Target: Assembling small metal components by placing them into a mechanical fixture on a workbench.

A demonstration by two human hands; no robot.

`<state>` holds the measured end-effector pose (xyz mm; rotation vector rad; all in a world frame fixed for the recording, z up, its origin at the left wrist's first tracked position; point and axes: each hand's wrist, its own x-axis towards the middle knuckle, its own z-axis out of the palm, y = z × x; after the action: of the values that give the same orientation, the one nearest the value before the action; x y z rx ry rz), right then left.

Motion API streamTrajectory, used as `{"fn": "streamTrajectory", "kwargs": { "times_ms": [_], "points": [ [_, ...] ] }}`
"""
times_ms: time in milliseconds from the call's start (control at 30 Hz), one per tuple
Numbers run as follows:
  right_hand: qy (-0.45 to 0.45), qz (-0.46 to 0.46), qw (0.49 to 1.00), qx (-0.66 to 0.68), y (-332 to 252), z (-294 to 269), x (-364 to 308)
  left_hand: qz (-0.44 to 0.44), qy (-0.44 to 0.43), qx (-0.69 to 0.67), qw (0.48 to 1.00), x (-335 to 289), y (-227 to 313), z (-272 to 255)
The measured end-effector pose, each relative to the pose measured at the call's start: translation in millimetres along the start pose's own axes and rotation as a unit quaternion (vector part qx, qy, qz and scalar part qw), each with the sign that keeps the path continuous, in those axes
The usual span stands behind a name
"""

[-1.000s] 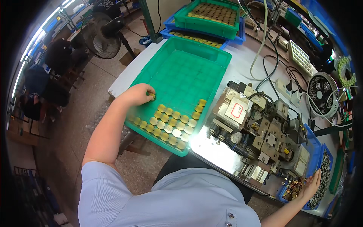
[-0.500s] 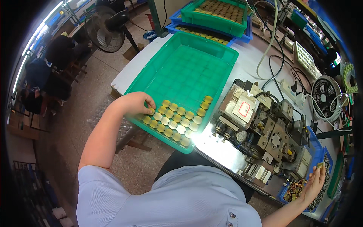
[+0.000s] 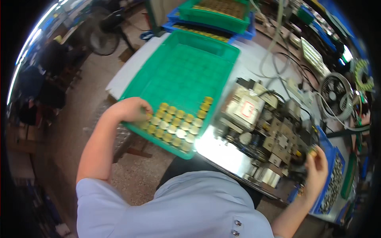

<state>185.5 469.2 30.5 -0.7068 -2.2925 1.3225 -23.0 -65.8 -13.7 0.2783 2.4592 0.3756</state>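
Over the left side of the green tray (image 3: pixel 186 71), my left hand (image 3: pixel 131 110) is closed in a pinch on a brass-coloured round piece (image 3: pixel 149 116), partly hidden by the fingers. Rows of similar round pieces (image 3: pixel 171 129) lie in the near end of the tray, and a short column runs up its right side. On the far right, my right hand (image 3: pixel 316 172) is raised beside the metal machine (image 3: pixel 278 142). Its fingertips grip a small brass-coloured piece (image 3: pixel 313 151), blurred by motion.
Blue bins (image 3: pixel 326 146) beyond my right hand hold small metal parts (image 3: pixel 332 184). Stacked trays (image 3: pixel 222 20) stand behind the green tray. Cables (image 3: pixel 278 59) and a small fan (image 3: pixel 335 93) are at the back right. A larger fan (image 3: pixel 102 37) stands on the left.
My right hand has risen from the parts bin toward the machine, carrying the small piece. My left hand stays at the tray's left side. The whole view has shifted slightly.
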Motion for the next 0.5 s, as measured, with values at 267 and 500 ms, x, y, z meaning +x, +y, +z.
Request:
{"fn": "streamTrajectory", "kwargs": {
  "times_ms": [267, 500],
  "points": [
    [-0.12, -0.27, 0.933, -0.208, -5.2, 50.9, 22.5, 0.092, 0.244, -0.102, 0.96, -5.2, 30.6, 4.9],
    [-0.125, -0.278, 0.914, -0.27, -9.0, 48.7, 27.4, 0.215, 0.354, -0.258, 0.873, 4.3, 119.4, 40.9]
  ]
}}
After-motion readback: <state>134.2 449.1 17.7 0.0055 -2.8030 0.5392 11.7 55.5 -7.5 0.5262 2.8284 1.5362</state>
